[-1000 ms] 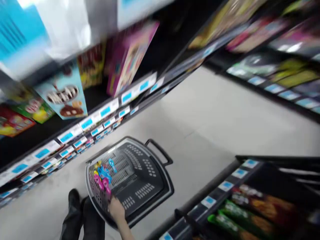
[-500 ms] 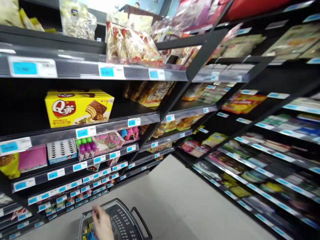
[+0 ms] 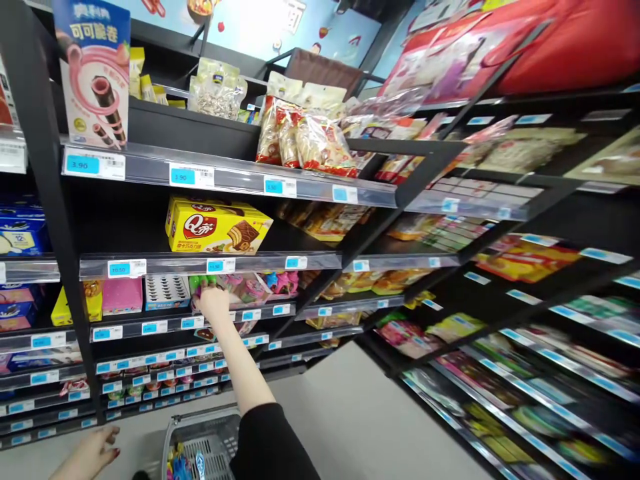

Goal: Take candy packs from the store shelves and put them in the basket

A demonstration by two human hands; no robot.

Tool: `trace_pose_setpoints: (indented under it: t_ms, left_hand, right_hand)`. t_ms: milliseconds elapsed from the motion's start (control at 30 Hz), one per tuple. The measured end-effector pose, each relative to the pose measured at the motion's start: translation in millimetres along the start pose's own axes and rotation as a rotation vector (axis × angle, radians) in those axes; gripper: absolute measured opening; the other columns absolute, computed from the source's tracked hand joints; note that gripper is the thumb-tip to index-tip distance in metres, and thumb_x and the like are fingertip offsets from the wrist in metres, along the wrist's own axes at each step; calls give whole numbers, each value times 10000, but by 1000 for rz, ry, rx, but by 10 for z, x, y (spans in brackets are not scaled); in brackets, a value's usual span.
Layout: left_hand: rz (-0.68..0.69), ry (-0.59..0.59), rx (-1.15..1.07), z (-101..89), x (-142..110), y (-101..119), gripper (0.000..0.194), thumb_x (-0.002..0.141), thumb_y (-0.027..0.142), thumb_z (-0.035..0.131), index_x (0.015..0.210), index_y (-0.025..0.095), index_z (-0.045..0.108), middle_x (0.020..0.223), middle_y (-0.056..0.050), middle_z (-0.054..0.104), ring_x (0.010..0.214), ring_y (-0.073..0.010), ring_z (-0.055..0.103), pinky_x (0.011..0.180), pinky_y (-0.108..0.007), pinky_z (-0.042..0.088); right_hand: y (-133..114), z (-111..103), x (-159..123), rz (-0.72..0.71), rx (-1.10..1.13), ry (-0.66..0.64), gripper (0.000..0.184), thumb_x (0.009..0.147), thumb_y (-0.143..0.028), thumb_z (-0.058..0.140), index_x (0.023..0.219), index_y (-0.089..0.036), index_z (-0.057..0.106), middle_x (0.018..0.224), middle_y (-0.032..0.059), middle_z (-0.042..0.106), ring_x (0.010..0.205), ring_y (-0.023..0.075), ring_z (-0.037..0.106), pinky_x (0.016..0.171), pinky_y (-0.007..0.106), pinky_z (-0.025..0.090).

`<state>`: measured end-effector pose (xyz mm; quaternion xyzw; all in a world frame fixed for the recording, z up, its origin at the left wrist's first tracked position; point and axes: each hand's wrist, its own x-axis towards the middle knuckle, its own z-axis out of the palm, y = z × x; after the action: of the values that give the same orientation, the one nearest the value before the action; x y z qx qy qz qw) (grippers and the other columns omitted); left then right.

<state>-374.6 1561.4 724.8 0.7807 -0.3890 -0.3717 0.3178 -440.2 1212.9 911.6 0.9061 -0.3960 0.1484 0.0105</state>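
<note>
The right hand (image 3: pixel 214 303) is at a shelf (image 3: pixel 213 314), its fingers bent over the green items (image 3: pixel 194 283) there. These lie right at the fingertips, partly hidden by the hand; whether the fingers pinch one or only touch it, I cannot tell. Just left of these fingers stands a white box (image 3: pixel 167 292) with rows of dark marks, then a pink box (image 3: pixel 121 295), and farther left a yellow pack (image 3: pixel 94 308) partly behind a dark upright (image 3: pixel 54 200). Just right of the fingers are pink packs (image 3: pixel 253 289), with pink and blue items (image 3: pixel 285 283) beyond them on the same shelf. Directly above the fingers, one shelf up, sits a yellow box (image 3: pixel 220 227); a price tag (image 3: pixel 220 265) hangs on that shelf's edge, between the box and the hand. Higher, to the upper right, are clear bags (image 3: pixel 320 141); far to the upper left stands a blue and pink box (image 3: pixel 95 73).

The left hand (image 3: pixel 85 457) is low down, its fingers apart and slightly curved, holding nothing visible. Right of these fingers, and well below the right hand, is a grey basket (image 3: pixel 227 433). Inside it lie a blue item (image 3: pixel 201 465) and a small colourful heap (image 3: pixel 179 463).
</note>
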Motion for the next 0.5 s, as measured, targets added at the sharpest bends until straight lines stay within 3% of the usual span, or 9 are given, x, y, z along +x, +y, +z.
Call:
trace_pose_setpoints:
  t_ms: [67, 167, 233, 300, 400, 500]
  left_hand:
    - [129, 19, 106, -48, 118, 312, 324, 738, 308, 523, 1040, 267, 632, 1062, -56, 698, 997, -250, 634, 875, -379, 468]
    - [355, 99, 258, -142, 474, 1014, 402, 802, 244, 468, 1197, 268, 539, 1252, -33, 582, 1167, -206, 502, 1002, -342, 370]
    - [454, 210, 360, -177, 820, 1496, 479, 825, 209, 453, 1302, 243, 429, 1347, -45, 483, 1253, -221, 385, 1072, -383, 272]
    - [502, 306, 450, -162, 1182, 1874, 475, 854, 225, 453, 1324, 207, 387, 1341, -79, 469, 1264, -251, 354, 1044, -432, 302]
    - [505, 417, 572, -55, 1590, 2145, 449, 846, 280, 530, 1272, 176, 436, 1295, -106, 490, 1227, -290, 404, 989, -522, 342]
    - [482, 507, 666, 75, 1743, 2122, 417, 843, 311, 550, 1229, 170, 479, 1257, -108, 515, 1188, -293, 451, 963, -544, 367]
  right_hand:
    - [-36, 26, 52, -14, -60, -63, 391, 833, -376, 570, 1118, -108, 556, 966, 105, 642, 894, 221, 605, 829, 413, 438]
    - [-47, 47, 101, -6, -133, -101, 371, 873, -401, 525, 1105, -114, 559, 999, 85, 634, 897, 191, 611, 801, 383, 481]
    - [-43, 40, 109, 2, -164, -104, 359, 887, -390, 509, 1104, -108, 559, 1004, 89, 636, 907, 188, 615, 802, 378, 489]
    - [-37, 22, 105, 13, -185, -100, 354, 887, -387, 511, 1098, -107, 561, 997, 88, 640, 899, 187, 620, 797, 376, 495]
    - [-33, -5, 93, 21, -196, -93, 359, 877, -398, 525, 1081, -105, 568, 984, 86, 645, 881, 183, 626, 788, 372, 502]
    - [-31, -13, 90, -2, -175, -96, 352, 868, -398, 539, 1061, -106, 578, 972, 82, 650, 879, 182, 626, 789, 373, 500]
